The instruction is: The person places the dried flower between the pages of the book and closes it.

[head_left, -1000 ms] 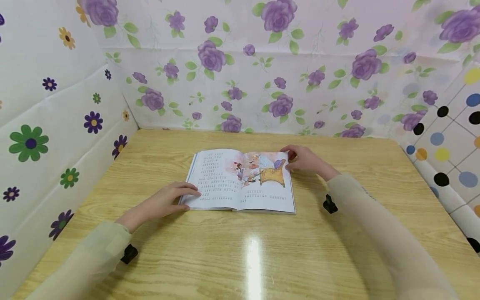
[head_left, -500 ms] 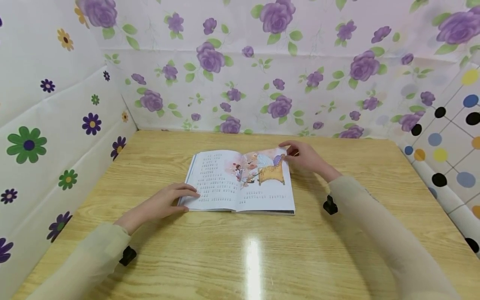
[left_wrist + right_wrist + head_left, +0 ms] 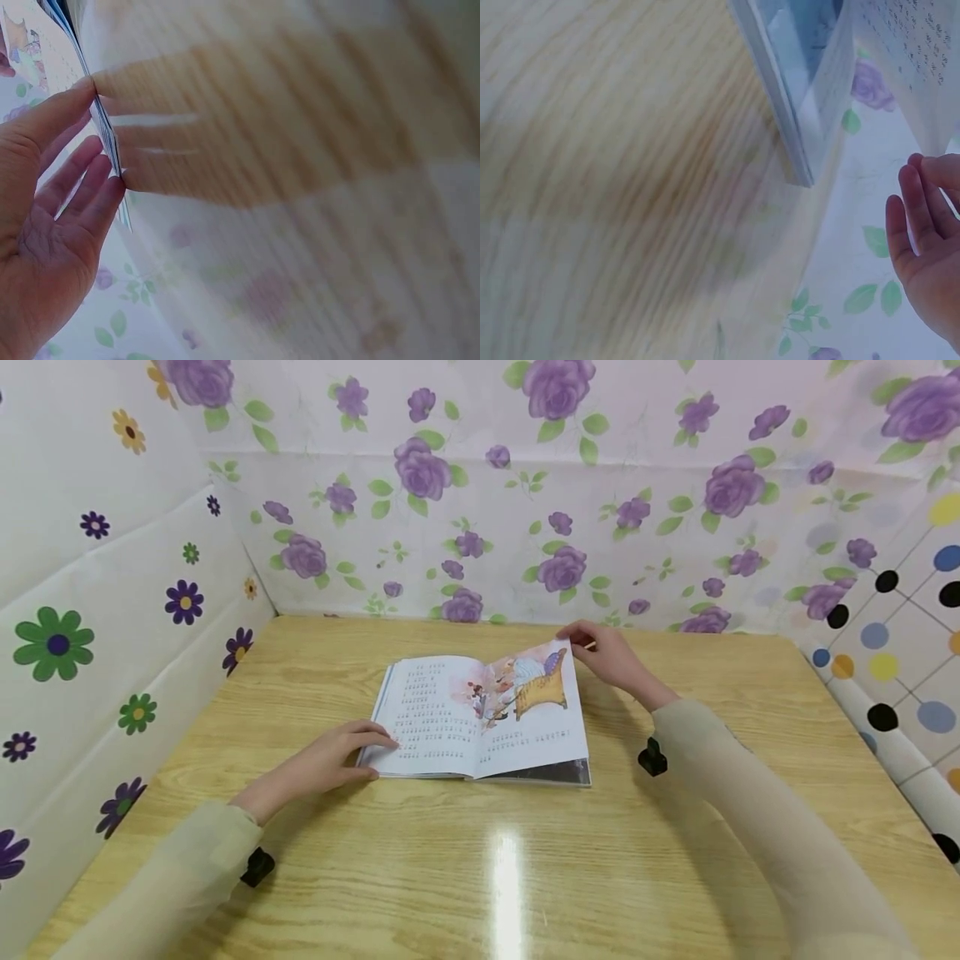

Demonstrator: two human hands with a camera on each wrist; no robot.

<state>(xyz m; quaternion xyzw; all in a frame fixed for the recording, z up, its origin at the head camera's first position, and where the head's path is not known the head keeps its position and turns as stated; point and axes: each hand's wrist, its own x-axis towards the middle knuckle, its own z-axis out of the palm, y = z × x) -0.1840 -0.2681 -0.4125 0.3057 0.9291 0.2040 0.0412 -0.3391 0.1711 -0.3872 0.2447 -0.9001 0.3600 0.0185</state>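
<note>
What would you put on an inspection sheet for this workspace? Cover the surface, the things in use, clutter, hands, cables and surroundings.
Surface: wood-grain tabletop, glossy, with a bright glare streak.
Job's things: illustrated book, open, its right-hand page lifted.
Clutter: nothing seen.
Hands: left hand touches the book's lower left corner; right hand pinches the lifted page's upper outer corner.
Cables: nothing seen.
Surroundings: purple-rose sheeting behind, flower-print sheeting at left, polka-dot sheeting at right.
</note>
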